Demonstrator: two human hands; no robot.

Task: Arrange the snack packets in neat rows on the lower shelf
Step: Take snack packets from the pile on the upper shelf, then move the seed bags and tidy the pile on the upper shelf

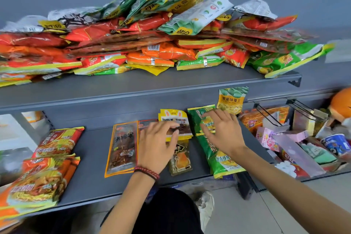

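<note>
The left hand point(157, 143) sits over the yellow packet point(173, 118) in the middle of the lower shelf point(91, 159), fingers bent onto its front. The thumb's hidden, so no way to tell if it's actually gripping. The right hand point(222, 132) lies spread flat on the green packets point(218, 159), covering most of the upper one. A dark packet point(181, 159) pokes out half-covered below the left hand. The orange packets point(41, 178) at left run off the frame, blurry. The pile point(152, 43) on the upper shelf point(133, 85) is smeared, labels mostly unreadable.
</note>
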